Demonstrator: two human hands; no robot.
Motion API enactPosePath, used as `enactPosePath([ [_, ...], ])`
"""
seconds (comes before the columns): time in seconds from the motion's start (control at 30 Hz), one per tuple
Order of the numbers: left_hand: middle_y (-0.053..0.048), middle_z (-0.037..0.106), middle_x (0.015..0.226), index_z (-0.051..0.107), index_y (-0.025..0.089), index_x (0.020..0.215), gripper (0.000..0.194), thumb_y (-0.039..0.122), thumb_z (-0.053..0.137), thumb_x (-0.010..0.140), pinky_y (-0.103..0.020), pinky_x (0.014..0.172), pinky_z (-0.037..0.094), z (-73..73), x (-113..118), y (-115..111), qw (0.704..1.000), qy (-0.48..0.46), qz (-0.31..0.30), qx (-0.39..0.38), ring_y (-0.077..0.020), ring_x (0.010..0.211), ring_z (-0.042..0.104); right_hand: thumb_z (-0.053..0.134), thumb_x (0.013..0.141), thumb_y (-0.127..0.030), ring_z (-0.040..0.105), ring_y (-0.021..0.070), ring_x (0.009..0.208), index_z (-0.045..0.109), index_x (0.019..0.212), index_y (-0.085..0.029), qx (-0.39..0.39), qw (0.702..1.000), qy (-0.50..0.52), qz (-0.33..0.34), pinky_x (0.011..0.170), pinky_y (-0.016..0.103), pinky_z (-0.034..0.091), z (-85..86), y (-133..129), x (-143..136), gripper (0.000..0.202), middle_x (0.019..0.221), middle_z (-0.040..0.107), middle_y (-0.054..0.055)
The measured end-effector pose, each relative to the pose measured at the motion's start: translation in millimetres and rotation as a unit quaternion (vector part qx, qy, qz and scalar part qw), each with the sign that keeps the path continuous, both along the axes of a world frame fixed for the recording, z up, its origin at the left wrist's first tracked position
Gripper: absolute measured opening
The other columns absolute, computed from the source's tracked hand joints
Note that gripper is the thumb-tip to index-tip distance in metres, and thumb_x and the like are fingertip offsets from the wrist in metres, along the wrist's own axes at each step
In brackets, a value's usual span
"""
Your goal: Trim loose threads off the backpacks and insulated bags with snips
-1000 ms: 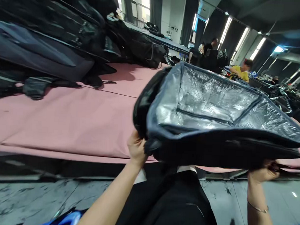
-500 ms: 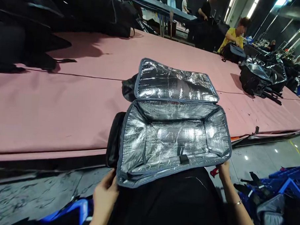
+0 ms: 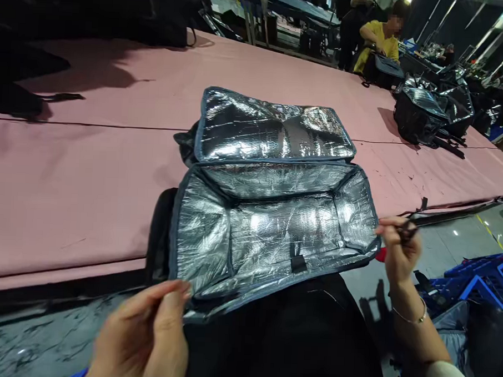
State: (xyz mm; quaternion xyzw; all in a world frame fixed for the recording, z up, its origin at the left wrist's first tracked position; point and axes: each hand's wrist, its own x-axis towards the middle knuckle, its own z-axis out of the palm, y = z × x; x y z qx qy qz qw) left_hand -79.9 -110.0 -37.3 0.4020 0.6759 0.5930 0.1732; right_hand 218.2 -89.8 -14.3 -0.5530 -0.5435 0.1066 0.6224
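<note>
An open bag (image 3: 283,223) with a silver foil lining and grey-blue edging lies at the front edge of the pink-covered table (image 3: 122,177). Its foil-lined lid (image 3: 274,128) is folded back away from me. My left hand (image 3: 149,328) pinches the bag's near left corner between thumb and fingers. At the right end, my right hand (image 3: 399,250) has thumb and forefinger at the bag's rim, and a small dark object, too blurred to name, shows in its curled fingers. A black tab (image 3: 299,263) sits on the near inner wall.
Black fabric or bags (image 3: 96,9) are heaped at the back left. More foil-lined bags (image 3: 425,110) stand at the right of the table, near a person in yellow (image 3: 381,38). Blue crates (image 3: 472,281) are on the floor at right.
Both hands have risen from under the bag to its rim, the right one now showing a dark object. In view, the bag and table have shifted left.
</note>
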Motion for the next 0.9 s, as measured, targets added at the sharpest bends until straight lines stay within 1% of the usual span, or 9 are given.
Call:
enactPosePath([
  [0.07, -0.001, 0.067, 0.09, 0.063, 0.026, 0.093, 0.028, 0.047, 0.057, 0.076, -0.038, 0.083, 0.049, 0.2, 11.3, 2.3, 0.985, 0.044, -0.151, -0.065, -0.0212, 0.08, 0.064, 0.046, 0.087, -0.025, 0.046, 0.0095, 0.056, 0.061, 0.089, -0.018, -0.089, 0.987, -0.011, 0.132, 0.054, 0.022, 0.038, 0.1, 5.8, -21.7, 0.017, 0.064, 0.049, -0.003],
  [0.13, -0.004, 0.068, 0.099, 0.061, 0.026, 0.104, 0.037, 0.05, 0.05, 0.078, -0.04, 0.084, 0.049, -9.3, 21.0, 8.2, 0.932, 0.111, -0.306, -0.156, -0.0252, 0.09, 0.064, 0.045, 0.086, -0.029, 0.039, 0.0078, 0.051, 0.061, 0.085, -0.017, -0.227, 0.951, 0.008, 0.211, 0.048, 0.02, 0.033, -16.0, 7.5, -37.2, 0.02, 0.059, 0.043, -0.005],
  [0.27, -0.01, 0.067, 0.101, 0.058, 0.021, 0.111, 0.045, 0.049, 0.039, 0.081, -0.04, 0.078, 0.048, -40.1, 35.7, 18.3, 0.814, 0.21, -0.458, -0.288, -0.0286, 0.094, 0.063, 0.048, 0.084, -0.036, 0.04, 0.0089, 0.053, 0.058, 0.082, -0.016, -0.348, 0.913, 0.012, 0.211, 0.05, 0.021, 0.033, -70.8, -10.1, -47.8, 0.023, 0.059, 0.043, -0.005],
  [0.37, -0.009, 0.066, 0.093, 0.061, 0.021, 0.099, 0.039, 0.047, 0.039, 0.08, -0.037, 0.077, 0.046, -59.1, 46.6, 16.4, 0.764, 0.202, -0.518, -0.326, -0.0263, 0.089, 0.062, 0.05, 0.085, -0.036, 0.048, 0.0115, 0.063, 0.056, 0.093, -0.017, -0.362, 0.916, 0.027, 0.171, 0.058, 0.024, 0.038, -98.6, -31.6, -49.1, 0.022, 0.073, 0.054, -0.002],
  [0.43, -0.008, 0.066, 0.086, 0.059, 0.021, 0.092, 0.034, 0.048, 0.044, 0.077, -0.037, 0.075, 0.045, -70.0, 54.7, 12.5, 0.759, 0.174, -0.526, -0.342, -0.0266, 0.086, 0.061, 0.047, 0.088, -0.038, 0.051, 0.0131, 0.068, 0.054, 0.102, -0.018, -0.37, 0.915, 0.017, 0.159, 0.063, 0.025, 0.04, -105.0, -41.7, -51.8, 0.025, 0.079, 0.057, -0.001],
  [0.5, -0.007, 0.065, 0.082, 0.056, 0.021, 0.086, 0.029, 0.046, 0.049, 0.073, -0.037, 0.076, 0.045, -81.4, 62.0, 8.4, 0.782, 0.118, -0.503, -0.349, -0.0263, 0.084, 0.061, 0.04, 0.092, -0.038, 0.051, 0.0138, 0.068, 0.052, 0.106, -0.019, -0.381, 0.912, -0.004, 0.152, 0.064, 0.026, 0.039, -105.4, -46.3, -55.8, 0.026, 0.077, 0.055, -0.001],
  [0.57, -0.005, 0.063, 0.075, 0.051, 0.022, 0.078, 0.025, 0.045, 0.053, 0.068, -0.035, 0.073, 0.044, -93.0, 66.4, 4.7, 0.809, 0.028, -0.475, -0.345, -0.0237, 0.077, 0.061, 0.037, 0.093, -0.036, 0.052, 0.014, 0.068, 0.051, 0.107, -0.02, -0.382, 0.912, -0.022, 0.149, 0.064, 0.026, 0.039, -103.6, -46.7, -59.1, 0.025, 0.073, 0.054, -0.002],
  [0.67, 0.001, 0.055, 0.064, 0.047, 0.022, 0.07, 0.031, 0.049, 0.059, 0.062, -0.03, 0.06, 0.043, -105.4, 66.6, 0.9, 0.808, -0.141, -0.447, -0.358, -0.0177, 0.061, 0.055, 0.044, 0.091, -0.033, 0.056, 0.0151, 0.074, 0.051, 0.104, -0.02, -0.36, 0.916, -0.051, 0.169, 0.068, 0.026, 0.041, -99.6, -42.9, -60.6, 0.02, 0.08, 0.059, -0.001],
  [0.9, 0.002, 0.057, 0.066, 0.054, 0.017, 0.075, 0.048, 0.054, 0.074, 0.05, -0.024, 0.057, 0.042, -96.7, 61.7, 2.5, 0.783, -0.309, -0.373, -0.389, -0.0121, 0.059, 0.051, 0.053, 0.085, -0.018, 0.059, 0.0203, 0.086, 0.055, 0.102, -0.018, -0.329, 0.893, -0.248, 0.179, 0.078, 0.031, 0.043, -83.2, -29.2, -53.7, 0.017, 0.09, 0.062, 0.006],
])
